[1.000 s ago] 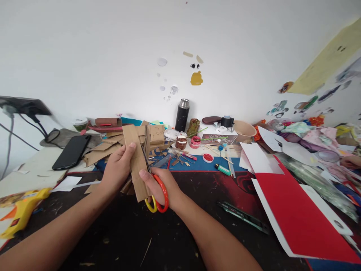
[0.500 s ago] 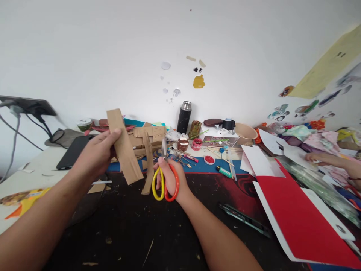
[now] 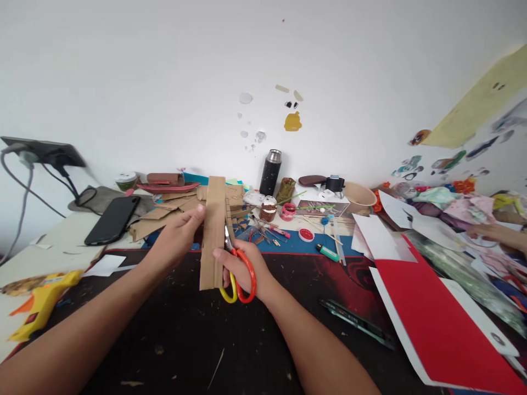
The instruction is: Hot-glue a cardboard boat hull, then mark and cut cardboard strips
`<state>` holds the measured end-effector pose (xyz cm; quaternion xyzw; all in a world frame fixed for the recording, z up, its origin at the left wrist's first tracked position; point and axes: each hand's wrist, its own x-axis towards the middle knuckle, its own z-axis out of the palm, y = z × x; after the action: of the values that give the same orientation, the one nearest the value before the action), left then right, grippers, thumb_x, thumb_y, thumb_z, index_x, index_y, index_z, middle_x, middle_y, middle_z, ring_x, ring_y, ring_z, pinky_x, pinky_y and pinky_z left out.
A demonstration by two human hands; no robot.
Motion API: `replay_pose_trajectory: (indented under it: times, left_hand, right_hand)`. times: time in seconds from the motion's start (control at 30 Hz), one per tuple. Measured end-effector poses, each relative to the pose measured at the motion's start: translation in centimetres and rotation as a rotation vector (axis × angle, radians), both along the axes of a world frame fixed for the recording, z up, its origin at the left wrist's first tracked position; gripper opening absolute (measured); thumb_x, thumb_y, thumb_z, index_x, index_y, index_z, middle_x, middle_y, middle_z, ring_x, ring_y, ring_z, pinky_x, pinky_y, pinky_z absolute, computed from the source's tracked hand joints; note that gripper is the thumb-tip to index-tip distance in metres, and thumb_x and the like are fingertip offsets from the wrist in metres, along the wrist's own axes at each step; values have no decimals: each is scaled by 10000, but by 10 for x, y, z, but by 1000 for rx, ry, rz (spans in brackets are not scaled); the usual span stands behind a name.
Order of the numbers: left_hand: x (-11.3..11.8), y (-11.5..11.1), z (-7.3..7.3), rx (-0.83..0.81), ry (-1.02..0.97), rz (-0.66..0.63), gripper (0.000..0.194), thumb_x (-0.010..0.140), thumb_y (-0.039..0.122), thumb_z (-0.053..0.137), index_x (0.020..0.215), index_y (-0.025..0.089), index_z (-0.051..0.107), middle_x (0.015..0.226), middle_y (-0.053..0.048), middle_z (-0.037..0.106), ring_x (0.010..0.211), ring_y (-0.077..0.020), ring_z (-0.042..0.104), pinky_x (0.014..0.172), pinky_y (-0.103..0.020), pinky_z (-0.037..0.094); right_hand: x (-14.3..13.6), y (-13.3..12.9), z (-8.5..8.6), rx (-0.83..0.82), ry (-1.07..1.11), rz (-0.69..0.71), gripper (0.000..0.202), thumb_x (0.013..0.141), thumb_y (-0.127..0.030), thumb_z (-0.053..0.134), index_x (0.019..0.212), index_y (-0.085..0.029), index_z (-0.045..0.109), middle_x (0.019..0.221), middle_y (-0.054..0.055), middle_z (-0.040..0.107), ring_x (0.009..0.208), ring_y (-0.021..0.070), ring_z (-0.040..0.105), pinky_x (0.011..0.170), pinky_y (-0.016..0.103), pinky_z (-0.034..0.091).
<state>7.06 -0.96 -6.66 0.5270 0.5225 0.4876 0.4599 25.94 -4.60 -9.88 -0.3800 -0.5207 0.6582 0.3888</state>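
My left hand (image 3: 181, 233) pinches the left edge of a wide cardboard strip (image 3: 214, 219), held upright above the dark mat. In my right hand (image 3: 247, 271) is a pair of scissors (image 3: 246, 282) with one red and one yellow handle loop. Its blades point up along the strip's right side and partly overlap it in view. The right thumb presses on the lower face of the wide strip. A narrower cardboard strip (image 3: 229, 211) shows behind it, near the blades; the right fingers behind the cardboard are hidden.
Cardboard scraps (image 3: 154, 222), a phone (image 3: 112, 220) and a yellow glue gun (image 3: 45, 304) lie left. Behind stand a black flask (image 3: 270, 171) and paint jars (image 3: 268, 208). A cutter knife (image 3: 356, 322) and red card (image 3: 444, 312) lie right. Another person's hand (image 3: 488, 233) is far right.
My left hand has brought the wide cardboard strip right and turned it more upright, against my right hand. The right thumb now touches it. The scissors have shifted slightly.
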Motion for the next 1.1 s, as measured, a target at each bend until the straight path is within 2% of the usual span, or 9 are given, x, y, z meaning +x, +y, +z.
replay_pose_trajectory:
  times: [0.1,0.2,0.23,0.33,0.43,0.57,0.73,0.9,1.1]
  left_hand:
    - [-6,6,-3,66,230,15,673,960,875,471,898,245,700,729,-58,711,586,-238,637,548,-340,467]
    - [-7,12,-13,101,730,12,475,983,693,503,873,263,675,780,-77,748,725,-284,701,666,-361,484]
    - [-6,13,-17,93,810,-2,422,964,651,537,860,265,673,816,-94,769,790,-307,724,699,-369,485]
    - [-1,13,-29,48,891,-31,379,928,629,593,849,268,678,842,-126,792,848,-357,749,717,-387,471]
    - [4,14,-37,1,933,-38,392,940,639,575,868,268,680,861,-145,804,847,-380,762,713,-393,458]
    - [7,19,-43,-43,934,-50,322,907,577,606,837,267,659,914,-160,818,893,-384,773,729,-382,457]
    - [7,26,-46,-60,839,-65,250,824,517,661,783,272,642,840,-117,797,841,-351,744,703,-364,438]
    - [7,27,-44,-101,618,-103,338,759,572,702,670,257,618,665,-49,711,677,-271,675,593,-321,404]
    - [9,14,-35,-184,286,-162,427,758,659,686,644,261,579,518,-1,574,449,-184,535,461,-291,369]
  right_hand:
    - [5,5,4,11,61,-136,517,825,-697,862,857,-243,615,505,-66,604,405,161,570,433,266,511]
    - [11,14,5,-19,127,-325,515,799,-684,864,814,-250,587,510,-61,592,396,157,547,409,264,471]
    - [13,18,5,-33,147,-378,525,788,-687,863,785,-250,572,504,-56,586,388,152,536,395,256,444]
    - [15,24,2,-69,172,-445,543,757,-698,862,741,-248,559,482,-45,570,370,143,518,371,242,380]
    - [13,23,-1,-74,166,-436,529,763,-683,852,735,-245,557,483,-48,572,356,137,510,374,244,386]
    - [8,19,-2,-47,135,-390,477,807,-646,816,759,-243,566,491,-56,583,354,136,514,391,248,401]
    - [7,17,-2,-20,108,-363,453,838,-622,803,763,-254,550,490,-63,582,340,139,496,390,259,400]
    - [7,16,-2,-11,101,-341,418,866,-614,776,812,-249,580,498,-58,593,366,162,552,396,260,412]
    - [5,15,-3,-3,121,-323,442,852,-638,790,836,-248,585,532,-46,621,380,175,583,400,280,475]
